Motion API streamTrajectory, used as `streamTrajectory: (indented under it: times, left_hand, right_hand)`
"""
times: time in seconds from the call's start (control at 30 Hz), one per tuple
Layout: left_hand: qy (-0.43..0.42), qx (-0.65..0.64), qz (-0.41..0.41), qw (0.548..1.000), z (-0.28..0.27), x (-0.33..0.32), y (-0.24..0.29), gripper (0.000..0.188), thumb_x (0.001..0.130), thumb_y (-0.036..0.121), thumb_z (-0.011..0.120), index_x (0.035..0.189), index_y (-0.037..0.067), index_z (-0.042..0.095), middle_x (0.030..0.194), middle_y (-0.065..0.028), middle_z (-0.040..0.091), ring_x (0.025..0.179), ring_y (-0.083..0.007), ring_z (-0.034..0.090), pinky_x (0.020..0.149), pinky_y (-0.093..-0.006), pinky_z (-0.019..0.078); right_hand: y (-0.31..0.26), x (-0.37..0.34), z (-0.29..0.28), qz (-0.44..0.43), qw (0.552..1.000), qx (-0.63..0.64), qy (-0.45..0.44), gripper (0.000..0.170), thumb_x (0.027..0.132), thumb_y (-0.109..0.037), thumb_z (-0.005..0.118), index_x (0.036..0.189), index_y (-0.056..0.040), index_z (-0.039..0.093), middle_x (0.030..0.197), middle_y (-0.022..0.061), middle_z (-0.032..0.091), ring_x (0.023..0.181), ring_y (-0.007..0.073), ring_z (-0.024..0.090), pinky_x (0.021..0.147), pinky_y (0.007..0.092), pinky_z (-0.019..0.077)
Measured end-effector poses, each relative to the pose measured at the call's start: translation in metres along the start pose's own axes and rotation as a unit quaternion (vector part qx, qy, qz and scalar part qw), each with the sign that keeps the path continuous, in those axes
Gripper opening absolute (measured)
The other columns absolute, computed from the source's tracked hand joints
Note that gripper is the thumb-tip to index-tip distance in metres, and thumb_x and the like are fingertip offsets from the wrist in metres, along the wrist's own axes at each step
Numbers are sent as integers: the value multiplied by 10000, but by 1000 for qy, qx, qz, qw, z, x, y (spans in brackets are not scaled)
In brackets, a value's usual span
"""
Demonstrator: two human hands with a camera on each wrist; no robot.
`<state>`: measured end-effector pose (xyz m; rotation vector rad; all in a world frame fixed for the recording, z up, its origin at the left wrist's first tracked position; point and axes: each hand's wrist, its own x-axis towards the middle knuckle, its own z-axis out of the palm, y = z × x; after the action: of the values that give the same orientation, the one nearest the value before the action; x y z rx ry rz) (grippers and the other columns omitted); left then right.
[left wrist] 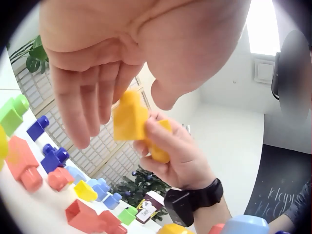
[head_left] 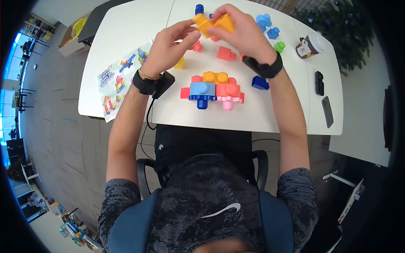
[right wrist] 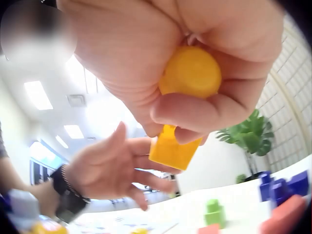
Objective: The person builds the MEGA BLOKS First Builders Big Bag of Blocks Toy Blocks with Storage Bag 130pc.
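My right hand (head_left: 244, 33) is raised over the far part of the table and grips two yellow building blocks. One yellow block (left wrist: 130, 119) sticks out from the fingertips. The other (right wrist: 192, 75) lies inside the curled fingers, its round stud facing the wrist camera. Close by, my left hand (head_left: 168, 50) holds nothing; its fingers are spread and relaxed, pointing toward the protruding block. On the table below stands a built group of blocks, with a light blue block (head_left: 203, 89), a pink-red block (head_left: 228, 91) and a yellow double-stud block (head_left: 215, 77) on top.
Loose blocks lie around: a red one (head_left: 225, 53), a dark blue one (head_left: 260, 83), a green one (head_left: 279, 47) and light blue ones (head_left: 264, 20). A printed instruction sheet (head_left: 112, 90) lies left. A paper cup (head_left: 310, 45) and a phone (head_left: 327, 111) are at the right.
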<state>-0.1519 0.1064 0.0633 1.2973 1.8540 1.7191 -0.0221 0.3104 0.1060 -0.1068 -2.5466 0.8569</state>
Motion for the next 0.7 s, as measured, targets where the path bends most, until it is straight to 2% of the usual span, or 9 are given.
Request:
streamTrajectory:
  times: [0.03,0.17,0.23,0.27,0.33,0.47,0.57,0.63,0.7]
  left_hand:
    - [-1,-3,-1,1000,4,-1,4,416,1043,295,705,1332,-3,682,1044,-86,772,926,-130,751,809,-260,610]
    - [-27,-80,30,996,10,-8,23,445,1071,316,667,1358,-23,632,1162,-118,752,1005,-174,756,876,-294,631]
    - [-27,-76,24,996,8,-14,24,436,1079,317,655,1348,-25,625,1175,-120,749,1018,-175,752,883,-301,630]
    - [-27,-87,19,996,6,-19,20,419,1088,303,639,1350,-24,610,1194,-119,742,1046,-175,745,912,-300,619]
    - [-22,-98,20,995,-1,-28,12,403,1097,288,624,1352,-22,596,1213,-118,736,1073,-174,737,941,-300,609]
    - [-40,-80,-37,995,-18,-57,0,352,1085,197,639,1360,-15,584,1245,-98,721,1148,-152,708,1020,-284,561]
    - [-59,-93,-42,993,-14,-70,-3,365,1054,145,682,1365,-24,590,1280,-104,712,1169,-148,697,1045,-292,550]
    - [-64,-93,-34,993,-9,-76,-5,377,1040,115,699,1370,-31,592,1305,-113,704,1172,-151,693,1056,-301,550]
    - [-63,-66,-54,994,-3,-82,-7,383,1013,89,731,1358,-34,619,1288,-112,713,1158,-160,707,1064,-308,551]
  right_hand:
    - [-12,-6,3,-88,994,69,4,371,912,-258,811,1137,-30,625,954,173,752,854,292,749,764,366,590]
    - [-30,-17,10,-118,989,90,29,397,945,-250,790,1205,-29,587,988,166,752,849,295,744,772,361,588]
    - [-26,-18,15,-187,975,65,102,327,1030,-305,701,1227,-64,601,952,142,766,694,211,727,593,324,538]
    - [-28,-24,12,-189,975,65,101,327,1030,-305,701,1227,-64,601,952,142,766,694,211,727,593,324,538]
    - [-33,-38,-4,172,962,212,28,331,1085,-339,618,1282,-80,558,939,97,733,595,123,649,497,255,456]
    - [-7,-67,-30,243,920,307,-15,356,1067,-366,635,1216,-46,582,923,66,688,721,85,646,535,249,499]
    - [-13,-89,-40,270,945,169,-73,390,1072,-365,634,1278,-36,600,927,56,667,687,89,611,551,247,498]
    - [-17,-94,-51,212,960,61,-171,443,1077,-353,628,1354,-7,609,968,76,685,719,112,626,587,262,521]
    - [-14,-97,-52,174,966,32,-190,463,1078,-344,623,1386,1,601,974,95,691,735,149,637,632,288,535]
